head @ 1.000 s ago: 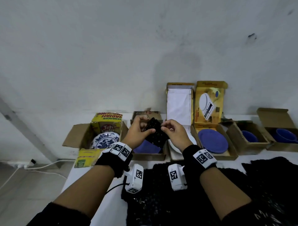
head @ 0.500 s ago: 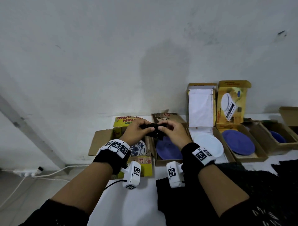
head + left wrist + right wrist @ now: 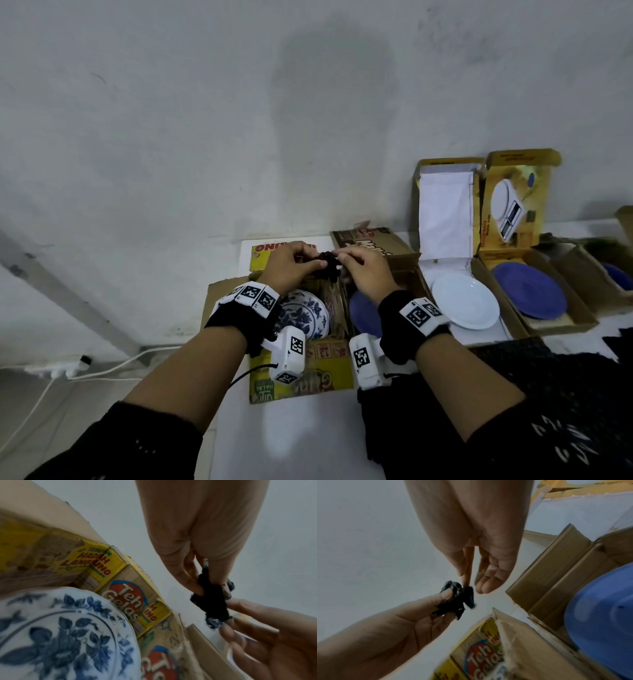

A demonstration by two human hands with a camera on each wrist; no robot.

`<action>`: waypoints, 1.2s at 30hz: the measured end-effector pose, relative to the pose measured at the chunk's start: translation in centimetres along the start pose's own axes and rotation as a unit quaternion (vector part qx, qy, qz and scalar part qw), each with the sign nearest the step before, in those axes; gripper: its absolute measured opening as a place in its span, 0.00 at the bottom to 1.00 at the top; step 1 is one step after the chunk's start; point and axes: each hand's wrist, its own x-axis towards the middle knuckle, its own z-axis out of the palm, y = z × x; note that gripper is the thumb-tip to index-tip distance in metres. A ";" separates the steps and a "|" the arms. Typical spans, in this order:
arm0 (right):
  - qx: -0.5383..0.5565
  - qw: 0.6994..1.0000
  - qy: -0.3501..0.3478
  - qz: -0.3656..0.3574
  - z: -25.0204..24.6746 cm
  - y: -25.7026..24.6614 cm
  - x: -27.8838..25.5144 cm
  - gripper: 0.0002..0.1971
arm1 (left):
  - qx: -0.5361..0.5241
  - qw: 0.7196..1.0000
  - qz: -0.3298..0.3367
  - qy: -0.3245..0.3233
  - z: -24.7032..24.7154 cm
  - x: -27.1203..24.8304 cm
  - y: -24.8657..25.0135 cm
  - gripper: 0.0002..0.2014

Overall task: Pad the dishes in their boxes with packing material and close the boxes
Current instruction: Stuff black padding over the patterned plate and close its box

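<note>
Both hands hold a small crumpled wad of black packing material [image 3: 328, 264] above the gap between two open boxes. My left hand [image 3: 294, 262] pinches the wad [image 3: 212, 601] with thumb and fingers; my right hand [image 3: 359, 270] pinches its other end [image 3: 458, 599]. Below the left hand a blue-and-white floral plate [image 3: 303, 317] lies in the yellow tea box [image 3: 301, 380]. Under the right hand a blue plate [image 3: 364, 317] lies in a brown box [image 3: 404, 260].
To the right stand more open boxes: one with a white plate [image 3: 465, 305], one with a blue plate [image 3: 529, 294], another brown box [image 3: 596, 274] with a blue dish. A sheet of black packing material [image 3: 565, 394] covers the near right of the table. A white cable [image 3: 102, 370] lies on the floor at left.
The black piece, a flat sheet a second ago, has been crumpled into a small wad between both hands. The view has swung left and the hands now sit over the tea box's edge.
</note>
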 end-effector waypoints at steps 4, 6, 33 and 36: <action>-0.195 0.975 -0.078 0.075 0.3 1.1 -1.3 0.22 | 0.166 0.985 0.037 -0.033 -0.7 1.4 -1.5 0.15; -0.246 0.958 -0.121 0.078 0.8 1.4 -2.1 0.22 | 0.284 0.954 0.056 -0.082 -0.8 1.8 -1.9 0.11; -0.256 0.950 -0.179 0.027 1.2 1.0 -2.8 0.14 | 0.552 0.724 0.096 -0.402 0.5 2.9 -3.3 0.19; -0.256 0.949 -0.182 0.033 1.1 0.8 -2.9 0.15 | 0.563 0.709 0.073 -0.419 0.9 3.1 -3.2 0.18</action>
